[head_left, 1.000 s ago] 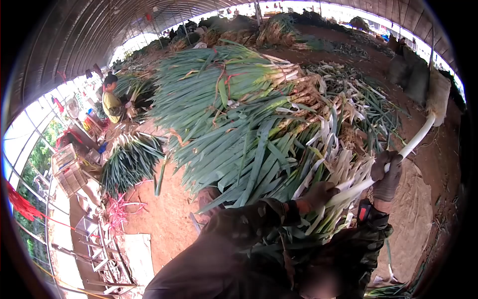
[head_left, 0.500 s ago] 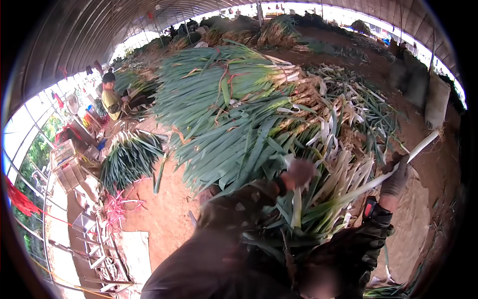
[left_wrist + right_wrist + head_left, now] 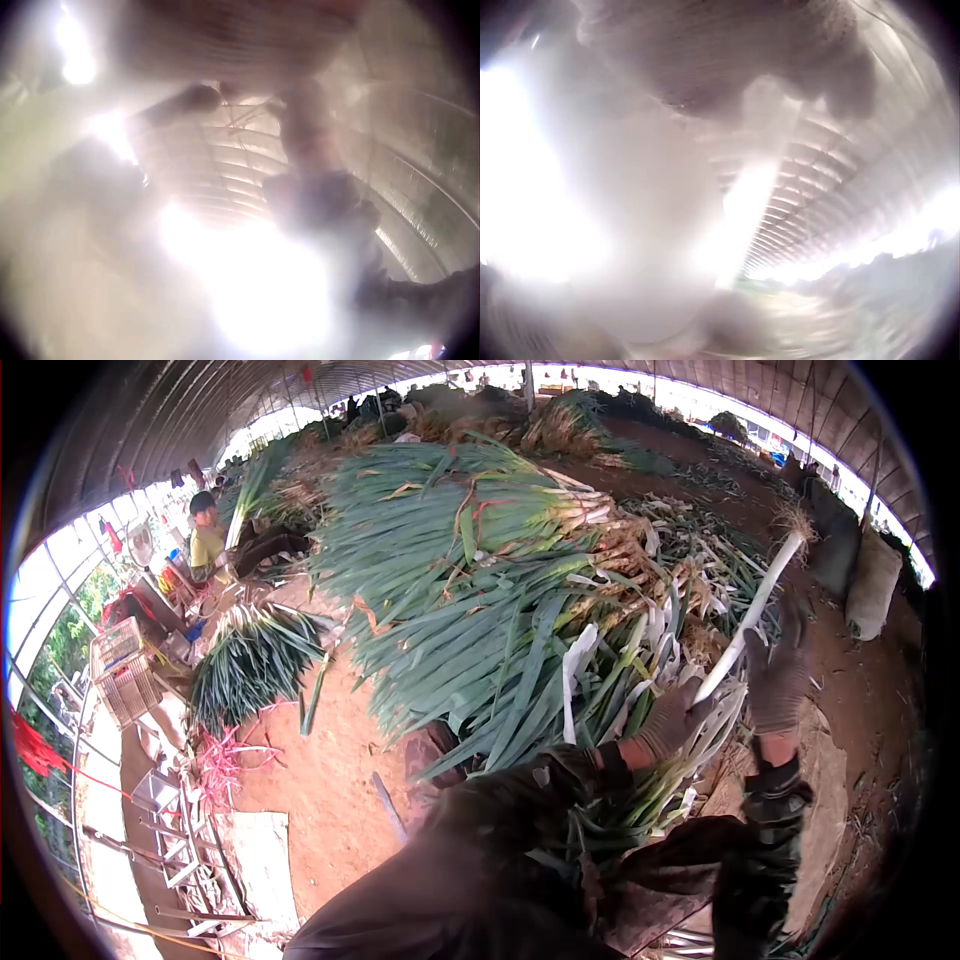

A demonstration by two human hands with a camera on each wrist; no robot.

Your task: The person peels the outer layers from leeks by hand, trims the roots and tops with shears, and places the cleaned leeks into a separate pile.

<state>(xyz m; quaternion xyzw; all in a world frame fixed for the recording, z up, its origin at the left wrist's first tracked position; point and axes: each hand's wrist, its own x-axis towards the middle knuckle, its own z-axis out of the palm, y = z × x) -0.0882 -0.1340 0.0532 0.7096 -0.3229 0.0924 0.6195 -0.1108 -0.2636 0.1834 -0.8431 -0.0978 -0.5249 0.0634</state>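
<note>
My gloved left hand (image 3: 672,725) grips a long white leek (image 3: 745,620) low on its shaft. The shaft slants up and to the right, with its roots at the top end. Just right of the shaft, my gloved right hand (image 3: 776,675) is raised with its fingers extended upward and the thumb apart. Green and pale leaves hang below the left hand. Beside both hands lies a big heap of leeks (image 3: 450,580), green tops to the left and rooty white ends to the right. Both wrist views are hazy, with a blurred glove (image 3: 720,52) across the top.
A person (image 3: 207,540) in a yellow top sits at the far left among leeks. Near them stand a leek bundle (image 3: 255,665), a wire crate (image 3: 122,670) and pink ties (image 3: 232,760). Right of the heap are a pale sack (image 3: 873,588) and bare soil. An arched tunnel roof (image 3: 130,450) spans overhead.
The left hand left the shaft, moved left with a leaf, then came back and grips the leek. The right hand let go of the shaft, and the root end swung up and left.
</note>
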